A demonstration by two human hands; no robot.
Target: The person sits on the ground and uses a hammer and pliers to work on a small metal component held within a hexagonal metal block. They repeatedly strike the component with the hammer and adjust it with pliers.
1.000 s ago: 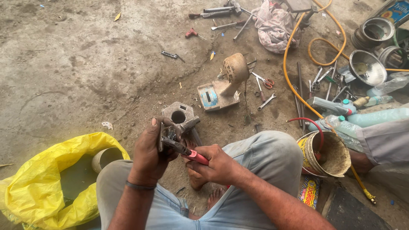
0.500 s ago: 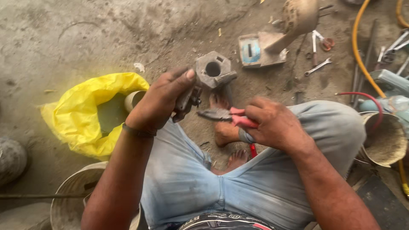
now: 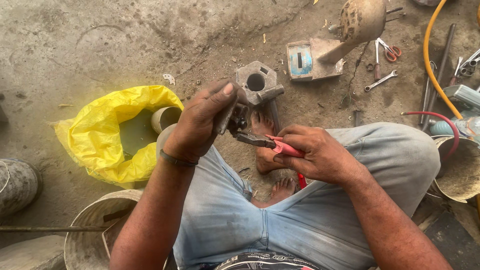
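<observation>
My two hands work a small metal part with pliers above my lap.

My left hand (image 3: 202, 122) is curled tight around a small dark metal part (image 3: 231, 116), thumb pressed along its top. My right hand (image 3: 317, 152) is closed on the red handles of pliers (image 3: 267, 143), whose nose meets the part's underside. I sit on a dirt floor; a grey block with a round hole (image 3: 257, 82) lies just beyond my bare foot (image 3: 261, 142), a yellow plastic bag (image 3: 107, 132) to my left.
</observation>
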